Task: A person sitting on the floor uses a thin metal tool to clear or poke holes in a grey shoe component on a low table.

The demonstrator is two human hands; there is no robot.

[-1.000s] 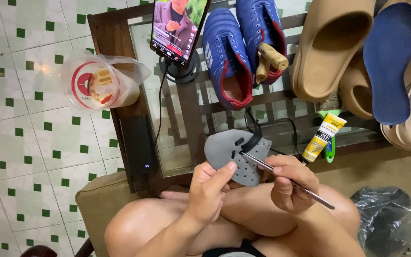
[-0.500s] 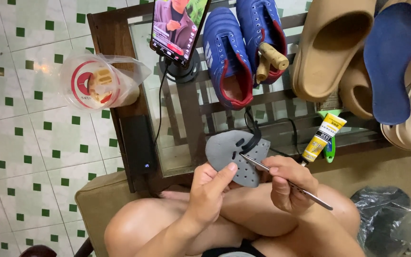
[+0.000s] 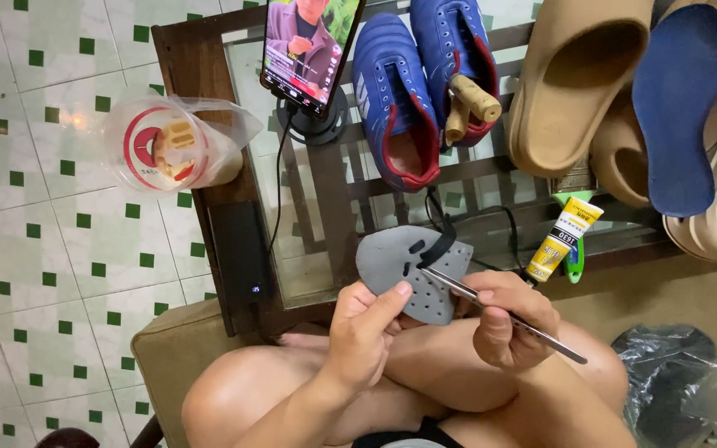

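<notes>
The grey perforated shoe piece [image 3: 404, 270] was held above the person's crossed legs, just in front of the near edge of the glass-topped surface [image 3: 309, 274]. The left hand [image 3: 367, 332] had its grip closed on the piece's lower edge, thumb pressed on the face. The right hand [image 3: 508, 319] had its grip closed around a thin metal tool [image 3: 499, 314], whose tip met a slot in the piece where a black strap [image 3: 440, 242] looped through.

The piece looked light, soft and bendable, like thin foam or rubber, likely to flex if pinched at one corner; a hold along the solid lower rim, away from the holes and strap, seemed firmest. The tool looked stiff and smooth, so perhaps slippery.

Beyond the piece on the surface lay blue sports shoes [image 3: 396, 99] and, to its right, a yellow glue tube [image 3: 564, 238].
</notes>
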